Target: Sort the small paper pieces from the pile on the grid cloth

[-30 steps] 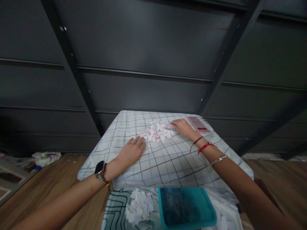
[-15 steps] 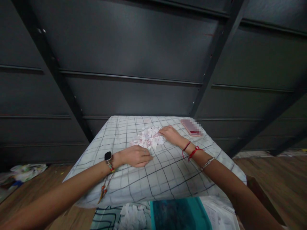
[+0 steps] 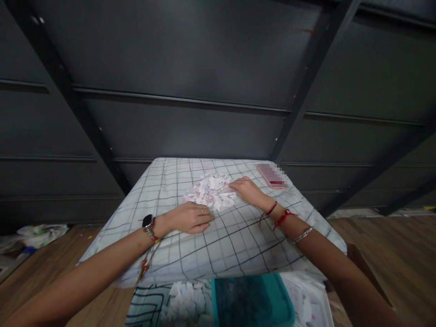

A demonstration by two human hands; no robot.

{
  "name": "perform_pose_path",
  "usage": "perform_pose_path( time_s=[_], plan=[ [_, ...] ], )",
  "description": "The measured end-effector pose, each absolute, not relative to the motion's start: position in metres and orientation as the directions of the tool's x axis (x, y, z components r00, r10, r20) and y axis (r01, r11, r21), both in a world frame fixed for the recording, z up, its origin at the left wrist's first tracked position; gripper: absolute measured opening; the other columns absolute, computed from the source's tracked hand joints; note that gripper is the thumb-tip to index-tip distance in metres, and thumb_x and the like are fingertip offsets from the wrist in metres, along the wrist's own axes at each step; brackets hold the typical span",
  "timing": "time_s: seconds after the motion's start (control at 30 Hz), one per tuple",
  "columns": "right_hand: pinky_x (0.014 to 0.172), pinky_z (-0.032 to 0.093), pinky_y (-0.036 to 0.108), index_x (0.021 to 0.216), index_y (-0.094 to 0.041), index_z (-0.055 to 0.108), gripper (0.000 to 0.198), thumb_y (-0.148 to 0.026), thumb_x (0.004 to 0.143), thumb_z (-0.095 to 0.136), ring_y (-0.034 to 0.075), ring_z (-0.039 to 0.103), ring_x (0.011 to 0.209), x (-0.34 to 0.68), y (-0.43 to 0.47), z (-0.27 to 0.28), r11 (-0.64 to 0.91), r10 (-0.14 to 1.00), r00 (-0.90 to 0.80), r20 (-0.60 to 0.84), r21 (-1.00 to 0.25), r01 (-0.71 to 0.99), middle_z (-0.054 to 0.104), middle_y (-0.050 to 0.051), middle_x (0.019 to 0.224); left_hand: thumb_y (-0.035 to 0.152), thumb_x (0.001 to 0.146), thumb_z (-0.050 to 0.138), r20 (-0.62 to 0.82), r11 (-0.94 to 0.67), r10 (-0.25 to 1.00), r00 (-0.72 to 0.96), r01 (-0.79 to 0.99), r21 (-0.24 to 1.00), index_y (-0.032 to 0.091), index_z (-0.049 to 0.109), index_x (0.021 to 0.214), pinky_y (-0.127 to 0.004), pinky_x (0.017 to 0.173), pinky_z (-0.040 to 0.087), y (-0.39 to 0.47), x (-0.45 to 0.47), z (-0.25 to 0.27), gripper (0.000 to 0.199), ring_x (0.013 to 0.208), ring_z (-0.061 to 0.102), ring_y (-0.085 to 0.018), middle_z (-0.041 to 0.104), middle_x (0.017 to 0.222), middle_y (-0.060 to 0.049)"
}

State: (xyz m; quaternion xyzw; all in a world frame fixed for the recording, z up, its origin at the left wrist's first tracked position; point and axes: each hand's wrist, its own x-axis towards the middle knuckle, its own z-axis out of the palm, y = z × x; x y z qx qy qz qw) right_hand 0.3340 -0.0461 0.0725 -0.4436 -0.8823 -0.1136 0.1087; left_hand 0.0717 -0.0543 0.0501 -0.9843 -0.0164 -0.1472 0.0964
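A loose heap of small white and pinkish paper scraps point(image 3: 210, 190) lies on the white checked cloth. My right hand point(image 3: 248, 190) is at the heap's right edge, with its fingertips closed on a pale scrap there. My left hand point(image 3: 193, 217) rests at the near side of the heap, its fingers curled together; whatever they hold, if anything, is hidden. Behind and to the right of my right hand lies a pink phone point(image 3: 269, 175), partly pixelated.
Below the table's near edge are a teal plastic bin point(image 3: 286, 299), another pile of white scraps point(image 3: 186, 302) and a white tray point(image 3: 327, 313) holding papers. A dark panelled wall point(image 3: 190, 131) stands directly behind the table.
The view has shifted slightly. My right hand has drawn a little to the right at the heap's edge; my left hand stays at its near side, fingers curled.
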Motion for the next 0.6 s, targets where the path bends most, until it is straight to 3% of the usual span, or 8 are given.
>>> perform_pose_path(
  time_s=[0.2,0.33,0.43,0.6],
  plan=[
    [0.078,0.033,0.028,0.09,-0.016,0.062,0.022,-0.021,0.089,0.041,0.014,0.057,0.079,0.348,-0.073,0.077,0.662,0.714,-0.643,0.277,0.034,0.749,0.065,0.004,0.081,0.025,0.089,0.035,0.255,-0.979,0.027,0.967,0.078,-0.19,0.015,0.056,0.1,-0.024,0.063,0.045,-0.054,0.071,0.05,0.026,0.073,0.054,-0.014,0.059,0.079,-0.005],
    [0.078,0.033,0.028,0.094,-0.015,0.061,0.024,-0.02,0.09,0.039,0.016,0.056,0.086,0.35,-0.072,0.077,0.554,0.775,-0.53,0.345,0.035,0.832,0.066,0.007,0.088,0.025,0.09,0.034,0.256,-0.974,0.025,0.966,0.081,-0.21,0.015,0.056,0.101,-0.025,0.064,0.044,-0.053,0.071,0.048,0.026,0.074,0.054,-0.015,0.059,0.08,-0.005],
    [0.077,0.032,0.028,0.09,-0.015,0.062,0.022,-0.019,0.088,0.04,0.017,0.056,0.084,0.348,-0.066,0.072,0.508,0.809,-0.505,0.3,0.075,0.858,0.065,0.007,0.085,0.024,0.09,0.033,0.252,-0.975,0.035,0.967,0.088,-0.205,0.015,0.055,0.102,-0.025,0.065,0.044,-0.053,0.071,0.048,0.027,0.075,0.055,-0.015,0.06,0.081,-0.005],
    [0.073,0.032,0.027,0.085,-0.016,0.061,0.019,-0.015,0.087,0.042,0.015,0.055,0.075,0.349,-0.083,0.07,0.641,0.734,-0.642,0.223,0.087,0.763,0.064,0.004,0.078,0.029,0.09,0.034,0.248,-0.987,0.038,0.968,0.075,-0.143,0.016,0.053,0.108,-0.026,0.065,0.046,-0.054,0.071,0.053,0.029,0.075,0.056,-0.016,0.059,0.082,-0.005]
  ],
)
